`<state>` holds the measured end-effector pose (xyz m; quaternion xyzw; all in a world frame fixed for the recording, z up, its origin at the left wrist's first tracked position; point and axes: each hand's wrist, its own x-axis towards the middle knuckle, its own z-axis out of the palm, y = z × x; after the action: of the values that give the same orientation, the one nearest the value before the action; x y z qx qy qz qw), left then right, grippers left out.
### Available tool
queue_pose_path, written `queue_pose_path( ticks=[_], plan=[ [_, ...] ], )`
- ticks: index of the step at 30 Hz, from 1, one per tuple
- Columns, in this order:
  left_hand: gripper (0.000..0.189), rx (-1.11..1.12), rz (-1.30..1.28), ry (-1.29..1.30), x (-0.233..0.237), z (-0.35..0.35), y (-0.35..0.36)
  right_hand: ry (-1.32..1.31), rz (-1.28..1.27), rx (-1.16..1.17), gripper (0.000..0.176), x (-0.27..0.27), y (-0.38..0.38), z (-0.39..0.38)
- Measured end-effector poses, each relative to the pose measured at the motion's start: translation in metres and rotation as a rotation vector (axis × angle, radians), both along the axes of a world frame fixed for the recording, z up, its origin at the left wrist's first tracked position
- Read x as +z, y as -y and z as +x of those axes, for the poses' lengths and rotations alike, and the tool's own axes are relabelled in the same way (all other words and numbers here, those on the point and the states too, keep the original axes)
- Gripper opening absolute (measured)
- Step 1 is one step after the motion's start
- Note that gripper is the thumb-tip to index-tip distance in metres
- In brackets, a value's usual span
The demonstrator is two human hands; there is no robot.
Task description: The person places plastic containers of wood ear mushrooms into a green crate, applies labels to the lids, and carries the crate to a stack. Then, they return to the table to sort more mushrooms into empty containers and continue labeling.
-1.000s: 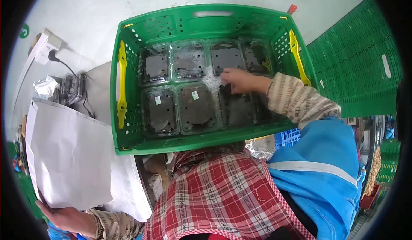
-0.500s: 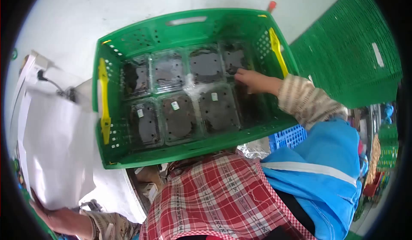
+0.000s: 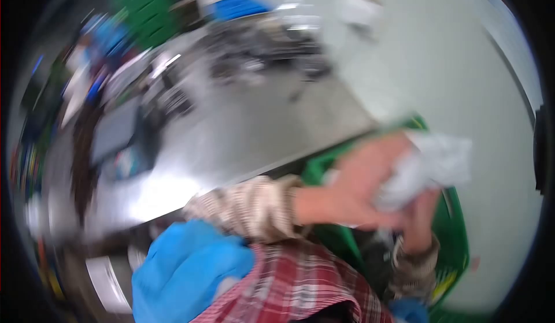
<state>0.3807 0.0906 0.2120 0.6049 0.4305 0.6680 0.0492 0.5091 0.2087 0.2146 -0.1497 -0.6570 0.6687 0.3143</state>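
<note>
A crumpled white sheet (image 3: pixel 442 158), smeared by motion, is bunched between my two hands above the green crate (image 3: pixel 457 230). My left hand (image 3: pixel 361 184) reaches in from the left with its fingers closed about the sheet. From below, my right hand (image 3: pixel 422 216) grips the sheet's lower side, its fingers partly hidden. Under my wrists, part of a dark-filled clear container (image 3: pixel 373 251) shows inside the crate. My arms cover most of the crate's contents.
To the left stands a metal table (image 3: pixel 243 132) with blurred small items along its back. A dark grey box-like object (image 3: pixel 118 132) sits on its left part. Stacked green crates (image 3: pixel 144 11) and a blue tray (image 3: pixel 240 6) are farther back.
The view has swung left, bringing the metal table in. My right hand has left the containers in the crate, and both hands are now together on the white sheet.
</note>
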Motion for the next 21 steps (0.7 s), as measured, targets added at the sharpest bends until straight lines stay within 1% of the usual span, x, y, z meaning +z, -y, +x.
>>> queue_pose_path(
  ticks=[1, 2, 3, 4, 6, 7, 8, 9, 11, 12, 13, 14, 15, 16, 17, 18, 19, 20, 21],
  plan=[
    [0.067, 0.172, 0.195, -0.158, -0.025, 0.007, -0.003, -0.061, 0.005, 0.168, 0.038, -0.006, -0.001, -0.012],
    [0.059, 0.236, 0.17, -0.296, -0.028, 0.004, 0.011, -0.121, -0.573, 0.023, 0.036, -0.034, 0.02, -0.021],
    [0.052, 0.264, 0.131, -0.428, -0.034, 0.001, 0.025, -0.046, -0.594, 0.124, 0.036, -0.048, 0.028, -0.031],
    [0.052, 0.351, 0.102, -0.407, -0.047, -0.002, 0.041, 0.044, -0.375, 0.304, 0.036, -0.057, 0.036, -0.041],
    [0.034, 0.498, 0.075, -0.576, -0.073, -0.004, 0.056, 0.133, 0.084, 0.607, 0.035, -0.065, 0.04, -0.051],
    [0.02, 0.509, 0.049, -0.523, -0.08, -0.013, 0.082, 0.161, 0.322, 0.741, 0.035, -0.067, 0.052, -0.057],
    [0.02, 0.544, -0.03, -0.466, -0.09, -0.018, 0.098, 0.182, 0.556, 0.868, 0.035, -0.068, 0.057, -0.062],
    [0.02, 0.575, -0.109, -0.413, -0.103, -0.021, 0.111, 0.183, 0.549, 0.904, 0.035, -0.065, 0.065, -0.07],
    [0.02, 0.702, -0.277, -0.247, -0.134, -0.012, 0.14, 0.817, 0.559, 1.087, 0.029, -0.056, 0.084, -0.088],
    [0.019, 0.844, -0.399, -0.123, -0.156, -0.008, 0.157, 0.511, 0.67, 1.148, 0.028, -0.065, 0.084, -0.087],
    [0.018, 0.974, -0.519, 0.005, -0.183, -0.004, 0.177, 0.516, 0.666, 1.163, 0.028, -0.065, 0.081, -0.084],
    [0.016, 1.036, -0.782, 0.419, -0.218, 0.0, 0.204, 0.503, 0.461, 1.083, 0.029, -0.064, 0.079, -0.081],
    [0.021, 1.204, -1.11, 0.699, -0.239, 0.001, 0.235, 0.486, 0.257, 0.996, 0.03, -0.063, 0.078, -0.078],
    [0.025, 1.238, -1.235, 0.737, -0.32, 0.012, 0.284, 0.486, 0.131, 0.977, 0.031, -0.062, 0.077, -0.075],
    [0.029, 1.221, -1.394, 1.072, -0.382, 0.028, 0.329, 0.483, 0.128, 0.981, 0.031, -0.061, 0.077, -0.072],
    [0.029, 1.145, -1.599, 1.243, -0.41, 0.036, 0.369, 0.533, 0.134, 0.976, 0.027, -0.059, 0.077, -0.071],
    [0.029, 1.135, -1.712, 1.289, -0.411, 0.038, 0.401, 0.579, 0.139, 0.963, 0.025, -0.056, 0.08, -0.072],
    [0.029, 1.176, -1.756, 1.294, -0.408, 0.032, 0.43, 0.625, 0.142, 0.912, 0.024, -0.05, 0.087, -0.074],
    [0.029, 1.287, -1.723, 1.248, -0.399, 0.018, 0.453, 0.619, 0.128, 0.879, 0.024, -0.052, 0.086, -0.077]
  ],
)
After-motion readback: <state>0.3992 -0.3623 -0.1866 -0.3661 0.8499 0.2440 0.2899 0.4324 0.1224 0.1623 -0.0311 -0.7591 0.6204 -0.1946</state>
